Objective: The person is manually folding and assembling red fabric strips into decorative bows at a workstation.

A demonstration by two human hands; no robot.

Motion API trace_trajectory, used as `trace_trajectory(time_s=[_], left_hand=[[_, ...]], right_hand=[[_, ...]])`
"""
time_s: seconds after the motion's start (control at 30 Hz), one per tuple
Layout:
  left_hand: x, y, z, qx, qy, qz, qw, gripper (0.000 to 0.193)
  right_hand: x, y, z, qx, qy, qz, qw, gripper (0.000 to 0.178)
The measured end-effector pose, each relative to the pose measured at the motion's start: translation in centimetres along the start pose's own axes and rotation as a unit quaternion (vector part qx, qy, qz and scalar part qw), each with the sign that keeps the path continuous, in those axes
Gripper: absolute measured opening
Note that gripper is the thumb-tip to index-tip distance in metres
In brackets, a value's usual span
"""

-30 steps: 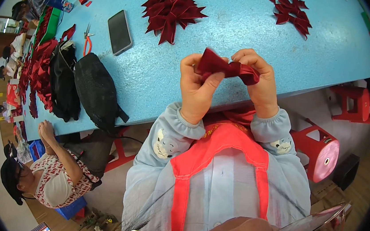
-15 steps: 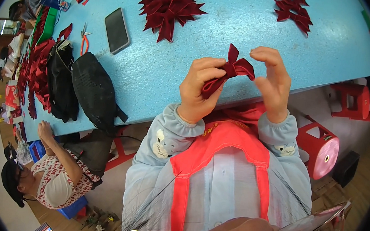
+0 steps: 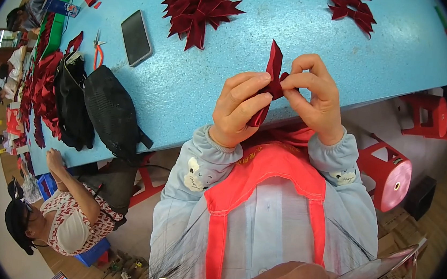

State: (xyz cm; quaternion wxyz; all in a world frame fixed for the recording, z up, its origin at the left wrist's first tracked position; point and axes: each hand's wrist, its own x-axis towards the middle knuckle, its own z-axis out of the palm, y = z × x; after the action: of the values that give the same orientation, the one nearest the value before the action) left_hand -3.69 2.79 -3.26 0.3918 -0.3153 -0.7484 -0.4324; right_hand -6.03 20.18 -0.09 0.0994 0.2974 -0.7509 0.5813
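Note:
A dark red velvet bow (image 3: pixel 275 64) is between my two hands, just over the near edge of the blue table (image 3: pixel 185 93). My left hand (image 3: pixel 238 107) grips it from the left, with one tail pointing up and a loop hanging below the fingers. From the right, my right hand (image 3: pixel 316 97) pinches a part of the bow near its middle between thumb and fingertips. The fingers hide part of the bow's centre. Beyond my hands lies a pile of similar bows (image 3: pixel 198 10), with a smaller group of bows (image 3: pixel 351 9) to the far right.
Left of my hands lie a phone (image 3: pixel 136 38), orange-handled pliers (image 3: pixel 98 55) and black pouches (image 3: pixel 114 105). Red ribbon pieces (image 3: pixel 48 87) heap along the left side. A co-worker (image 3: pixel 76 217) sits at lower left. Red stools (image 3: pixel 389 174) stand at right.
My right hand, held apart from the bow with fingers spread, has come left and pinched it. The bow has turned so that its tail stands more upright. The view has shifted slightly.

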Motion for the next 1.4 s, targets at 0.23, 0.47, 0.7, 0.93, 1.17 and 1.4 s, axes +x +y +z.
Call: trace_trajectory(time_s=[0.23, 0.47, 0.7, 0.93, 1.17, 1.4], left_hand=[[-0.3, 0.7, 0.6, -0.067, 0.026, -0.075, 0.995, 0.035], [-0.3, 0.3, 0.1, -0.078, 0.018, -0.064, 0.995, 0.036], [0.1, 0.0, 0.0, -0.053, -0.011, -0.003, 0.999, 0.034], [1.1, 0.3, -1.0, -0.026, -0.063, 0.052, 0.996, 0.033], [0.1, 0.8, -0.1, -0.141, 0.019, -0.148, 0.979, 0.025], [0.4, 2.6, 0.8, -0.267, 0.061, -0.328, 0.904, 0.023]], right_hand=[[0.6, 1.3, -0.6, -0.124, -0.001, -0.242, 0.962, 0.024], [0.5, 0.4, -1.0, -0.045, 0.02, -0.118, 0.992, 0.023], [2.0, -0.6, -2.2, 0.017, -0.124, -0.016, 0.992, 0.018], [1.7, -0.2, -1.8, 0.079, -0.18, 0.057, 0.979, 0.012], [1.4, 0.1, -1.9, 0.035, -0.045, 0.026, 0.998, 0.012], [-0.2, -0.1, -0.2, 0.103, -0.04, 0.053, 0.992, 0.014]])
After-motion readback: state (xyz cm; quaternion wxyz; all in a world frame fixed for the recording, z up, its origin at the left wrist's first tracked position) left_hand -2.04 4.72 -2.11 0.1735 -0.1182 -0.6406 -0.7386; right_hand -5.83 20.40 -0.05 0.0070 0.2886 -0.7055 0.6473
